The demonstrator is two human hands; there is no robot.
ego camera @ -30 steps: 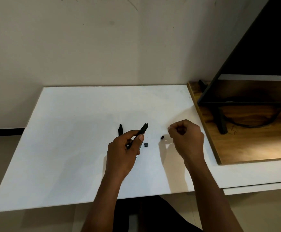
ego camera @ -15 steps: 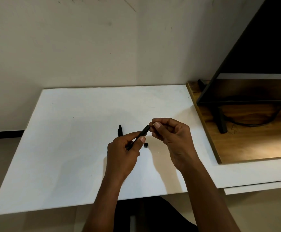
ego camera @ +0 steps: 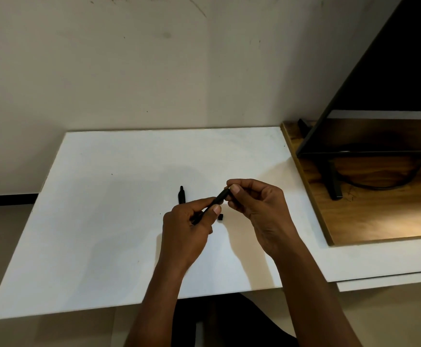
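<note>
Left fingers gripping pen, right fingers pinching tip

Head camera looks down (close) at left hand and right hand.

A scuffed cream wall rises behind my white bench. To my right a wooden board carries a dark screen on its stand, with warm light pooling on the wood.

I can read no lettering, brand, number or sign here. The black pen I hold shows no legible print, and the white table and the wall carry only scuffs and specks.
</note>
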